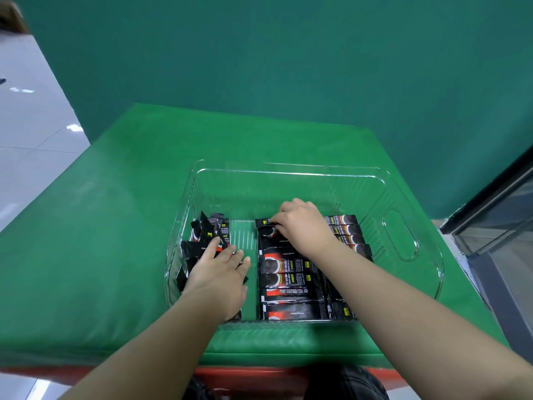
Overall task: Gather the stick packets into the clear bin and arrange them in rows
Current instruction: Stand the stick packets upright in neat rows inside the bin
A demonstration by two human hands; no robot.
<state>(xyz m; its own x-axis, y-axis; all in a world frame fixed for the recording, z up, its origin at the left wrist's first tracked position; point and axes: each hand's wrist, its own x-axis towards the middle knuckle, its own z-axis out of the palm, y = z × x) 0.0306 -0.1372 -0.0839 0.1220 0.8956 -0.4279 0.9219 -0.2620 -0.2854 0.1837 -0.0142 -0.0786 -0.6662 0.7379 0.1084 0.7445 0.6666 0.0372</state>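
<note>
In the bin (403,243), the right hand (302,223) pinches a packet (266,226) at the row's (288,272) twelve o'clock end; lay it flush and parallel. The left hand (219,269) rests flat, released, on the loose pile (207,235) at nine.

Bin (403,241): clear hard plastic, glossy, bright glints running along the rim, fine ribs on the floor.
Packets (288,268): shiny black foil-like film with red and white print, light catching the creases.
Loose pile (206,235): same slick film, crinkled.
Table cover (95,226): green padded sheet, smooth, soft sheen, stitched seam at the front edge.
Backdrop (288,67): green, matt, flat.
Floor (31,134): pale tiles, polished, mirroring the lamps.
</note>
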